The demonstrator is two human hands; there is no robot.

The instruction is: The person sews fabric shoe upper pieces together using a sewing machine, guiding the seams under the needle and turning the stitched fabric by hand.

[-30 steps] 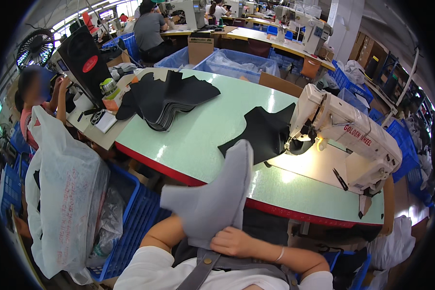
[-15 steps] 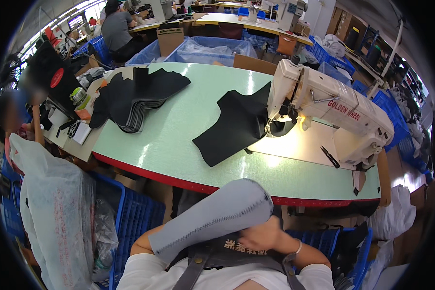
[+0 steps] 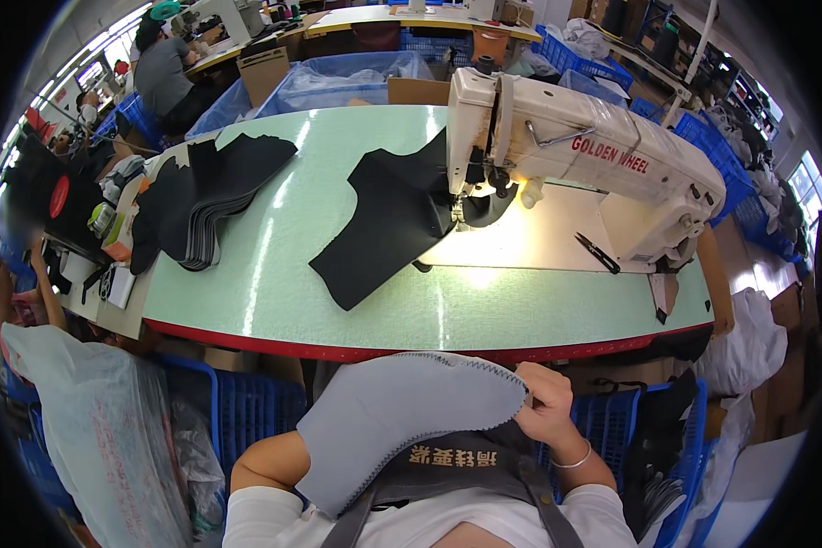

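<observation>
A grey curved fabric piece (image 3: pixel 384 402) with dark zigzag stitching along its edges is held up in front of my body. My right hand (image 3: pixel 545 402) is closed on its right end, thumb and fingers gripping the stitched edge. My left forearm (image 3: pixel 272 461) goes in behind the lower left end of the piece, which hides my left hand and its fingers. Beyond, on the green table (image 3: pixel 374 315), a black fabric piece (image 3: pixel 374 219) lies with its right side at the needle of a white sewing machine (image 3: pixel 594 137).
Stacked black cut pieces (image 3: pixel 215 196) lie at the table's left. Black thread snips (image 3: pixel 598 253) rest on the machine bed. Blue crates (image 3: pixel 260 406) flank me, with a plastic-wrapped bundle (image 3: pixel 91 429) at left. A person in grey (image 3: pixel 163 73) sits at the far left.
The grey piece has turned to show more of its broad face. My right hand has moved up and right to its end. The view has shifted, so the table appears further left.
</observation>
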